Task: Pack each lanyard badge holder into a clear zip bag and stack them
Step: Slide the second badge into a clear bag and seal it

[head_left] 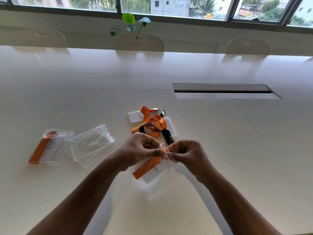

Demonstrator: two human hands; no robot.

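Both hands meet over the near table (67,92): left hand (142,150) and right hand (188,153) each pinch the top edge of a clear zip bag (152,175) with curled fingers; inside it, an orange lanyard and white badge holder. Left lie a packed bag (45,146) and, beside it, empty bags (91,144). Just beyond the hands, loose orange and black lanyards (152,122) tangle over two badge holders.

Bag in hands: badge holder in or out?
In. The orange lanyard and white card lie inside the clear bag; both hands pinch its top edge.
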